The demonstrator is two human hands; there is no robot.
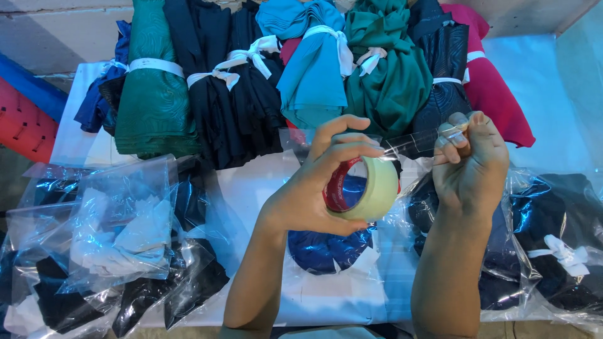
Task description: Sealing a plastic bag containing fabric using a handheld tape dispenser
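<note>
Our left hand (308, 194) grips the tape roll (364, 188); right hand (471, 157) fingers pinch the strip (414, 141), which may fold onto itself.

Tape roll (370, 188): pale yellowish, red core. Strip (414, 141): clear. Bundles (301, 75): green, black, turquoise, teal, magenta, navy, with white ties (157, 64). Bags (119, 238): clear, holding black, white and blue cloth. Counter (251, 188): white.

Tied cloth bundles (301, 69) lie in a row along the desk's (251, 188) far edge. Bagged garments (119, 245) pile at its left edge, more bagged garments (553, 251) at its right. The tape roll (367, 188) sits above the middle, between both piles.
</note>
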